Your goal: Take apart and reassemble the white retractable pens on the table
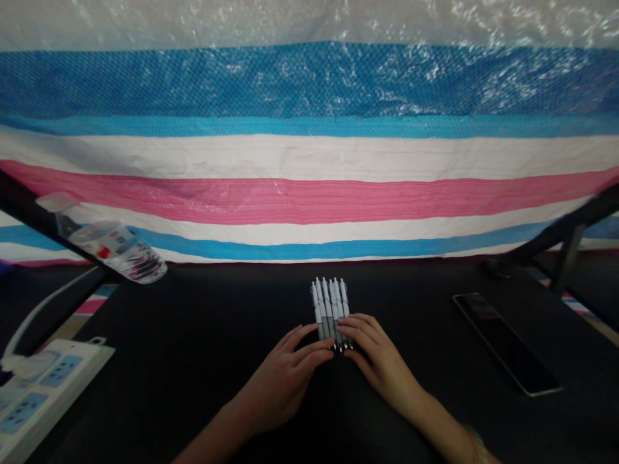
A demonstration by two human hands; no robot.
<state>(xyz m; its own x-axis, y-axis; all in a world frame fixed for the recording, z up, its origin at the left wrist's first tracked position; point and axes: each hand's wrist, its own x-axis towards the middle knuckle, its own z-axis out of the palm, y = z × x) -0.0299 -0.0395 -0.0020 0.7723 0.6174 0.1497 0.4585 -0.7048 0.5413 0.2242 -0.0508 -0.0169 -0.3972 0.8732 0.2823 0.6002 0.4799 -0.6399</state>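
Several white-and-grey ballpoint pens (329, 308) lie side by side in a row on the black tabletop (203, 322), clickers pointing away from me and tips toward me. My left hand (287, 374) closes in on the row's lower left, its fingers bent against the pens near the tips. From the other side, my right hand (382, 361) has its fingers over the lower right of the row and its thumb by the tips. Between them the two hands hold the pens together. Fingers cover part of the lower barrels.
To the right lies a black smartphone (505, 345). A white power strip (53, 380) with a plug and cable sits at the left edge. Beyond it a clear plastic bottle (116, 248) leans at a tilt. A striped plastic sheet (309, 200) hangs behind the table.
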